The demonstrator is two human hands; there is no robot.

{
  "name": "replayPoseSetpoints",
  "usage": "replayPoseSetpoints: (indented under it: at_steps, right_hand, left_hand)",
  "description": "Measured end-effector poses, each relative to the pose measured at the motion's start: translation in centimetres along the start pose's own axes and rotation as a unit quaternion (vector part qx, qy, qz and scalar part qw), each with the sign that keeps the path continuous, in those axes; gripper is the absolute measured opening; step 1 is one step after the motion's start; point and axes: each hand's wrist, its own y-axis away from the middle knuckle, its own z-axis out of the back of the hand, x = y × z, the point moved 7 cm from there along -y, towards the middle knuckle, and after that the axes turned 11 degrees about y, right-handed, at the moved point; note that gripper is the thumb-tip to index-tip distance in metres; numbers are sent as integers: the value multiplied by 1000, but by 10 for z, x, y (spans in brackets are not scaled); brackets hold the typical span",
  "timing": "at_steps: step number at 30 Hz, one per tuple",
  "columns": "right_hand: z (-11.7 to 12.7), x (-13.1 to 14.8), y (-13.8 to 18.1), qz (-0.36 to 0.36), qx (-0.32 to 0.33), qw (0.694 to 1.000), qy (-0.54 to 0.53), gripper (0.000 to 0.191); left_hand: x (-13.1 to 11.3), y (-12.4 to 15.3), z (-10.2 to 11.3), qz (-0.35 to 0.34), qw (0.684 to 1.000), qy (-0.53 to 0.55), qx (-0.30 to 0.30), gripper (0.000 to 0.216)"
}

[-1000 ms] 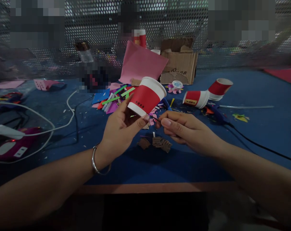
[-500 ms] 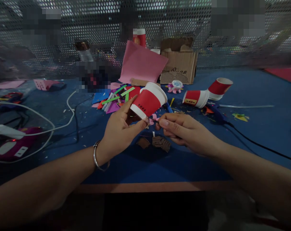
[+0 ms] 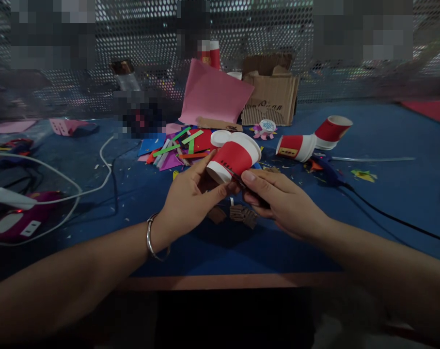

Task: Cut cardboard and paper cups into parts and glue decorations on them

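My left hand (image 3: pixel 185 198) is closed around a red and white paper cup (image 3: pixel 236 157), thumb beneath and fingers behind it. The cup is tilted above the table, with its mouth toward the upper right. Dark marks show on its red band. In my right hand (image 3: pixel 274 196) is a thin dark tool (image 3: pixel 237 175), pinched between thumb and fingers. Its tip lies against the lower side of the cup; most of it is hidden, so its exact kind cannot be made out. Below the hands lie brown corrugated cardboard pieces (image 3: pixel 243 214).
Coloured paper strips (image 3: pixel 172 150) and a white lid (image 3: pixel 221 138) lie behind the cup. Two more cups (image 3: pixel 295 147) rest at right beside a blue glue gun (image 3: pixel 325 169) with a black cord. A cardboard box (image 3: pixel 269 99) and pink sheet (image 3: pixel 214 94) stand behind. White cable (image 3: pixel 74 196) loops at left.
The cup has shifted slightly right and down, uncovering the white lid behind it. My right hand has brought the dark tool up against the cup's side.
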Motion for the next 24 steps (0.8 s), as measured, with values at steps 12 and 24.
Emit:
replayPoseSetpoints:
  at_steps: [12, 24]
  right_hand:
    - [-6, -8, 0, 1, -19, 999, -43, 52]
    - [-2, -6, 3, 38, -56, 998, 14, 51]
  left_hand:
    - [-17, -2, 9, -73, 980, -187, -4, 78]
    - [-18, 4, -4, -56, 994, -98, -1, 75]
